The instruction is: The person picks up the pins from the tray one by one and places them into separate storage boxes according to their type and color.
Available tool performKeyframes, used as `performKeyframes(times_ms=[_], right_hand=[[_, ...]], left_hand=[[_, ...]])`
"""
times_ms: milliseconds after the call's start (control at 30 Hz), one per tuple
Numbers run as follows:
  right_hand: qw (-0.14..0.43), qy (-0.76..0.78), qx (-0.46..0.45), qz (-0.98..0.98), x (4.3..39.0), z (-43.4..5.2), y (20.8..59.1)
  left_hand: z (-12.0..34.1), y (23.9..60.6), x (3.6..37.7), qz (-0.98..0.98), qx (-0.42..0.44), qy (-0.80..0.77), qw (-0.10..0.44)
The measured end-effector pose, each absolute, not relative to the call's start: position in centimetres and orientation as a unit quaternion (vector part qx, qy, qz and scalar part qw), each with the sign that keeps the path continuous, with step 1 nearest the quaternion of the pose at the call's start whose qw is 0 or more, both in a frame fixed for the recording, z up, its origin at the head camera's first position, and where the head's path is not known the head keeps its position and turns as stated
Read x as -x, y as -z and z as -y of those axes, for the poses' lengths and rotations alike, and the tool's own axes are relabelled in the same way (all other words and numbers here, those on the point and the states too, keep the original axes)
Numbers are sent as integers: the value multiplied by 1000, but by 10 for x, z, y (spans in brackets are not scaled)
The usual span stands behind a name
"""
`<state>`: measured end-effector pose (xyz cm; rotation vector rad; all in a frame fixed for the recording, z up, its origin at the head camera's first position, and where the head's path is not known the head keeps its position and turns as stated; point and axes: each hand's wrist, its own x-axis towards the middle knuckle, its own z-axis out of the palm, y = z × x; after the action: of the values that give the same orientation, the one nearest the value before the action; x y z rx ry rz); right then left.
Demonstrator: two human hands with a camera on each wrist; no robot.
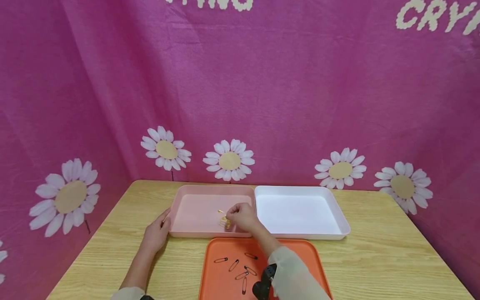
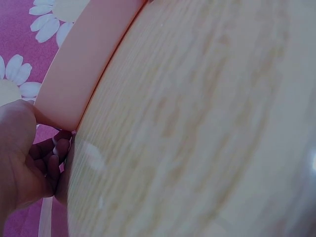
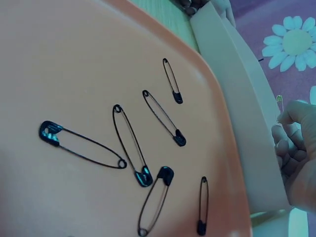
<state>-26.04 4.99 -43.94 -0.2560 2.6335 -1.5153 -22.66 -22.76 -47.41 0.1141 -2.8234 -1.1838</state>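
Note:
My right hand pinches a gold safety pin above the pink tray. In the right wrist view that gold pin stands up from the fingertips. Beneath the hand, a small cluster of gold safety pins lies in the pink tray, partly hidden by the fingers. At the tray's left side, my left hand holds the wall near the front corner, fingers curled in the left wrist view. Several black safety pins lie scattered on the orange tray in front, below my right forearm.
A white tray stands right against the pink one. Both sit at the back of the wooden table. Behind hangs a magenta cloth with printed daisies. My right sleeve covers part of the orange tray.

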Motion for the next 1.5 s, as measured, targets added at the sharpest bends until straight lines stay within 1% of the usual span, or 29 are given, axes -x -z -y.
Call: performKeyframes(times_ms=[267, 500, 800, 1100, 1300, 1500], right_hand=[[49, 493, 73, -866, 262, -48, 448], [8, 433, 101, -896, 261, -46, 452], [-18, 344, 146, -927, 258, -49, 448], [-21, 341, 181, -922, 250, -60, 444], [-18, 347, 190, -918, 246, -71, 442], [-26, 341, 209, -916, 240, -79, 437]], left_hand=[[227, 475, 227, 919, -38, 391, 42], [227, 474, 226, 921, -35, 384, 51], [227, 474, 228, 920, -37, 388, 46], [228, 473, 226, 923, -40, 382, 27], [227, 474, 226, 923, -36, 383, 31], [227, 474, 227, 925, -38, 378, 27]])
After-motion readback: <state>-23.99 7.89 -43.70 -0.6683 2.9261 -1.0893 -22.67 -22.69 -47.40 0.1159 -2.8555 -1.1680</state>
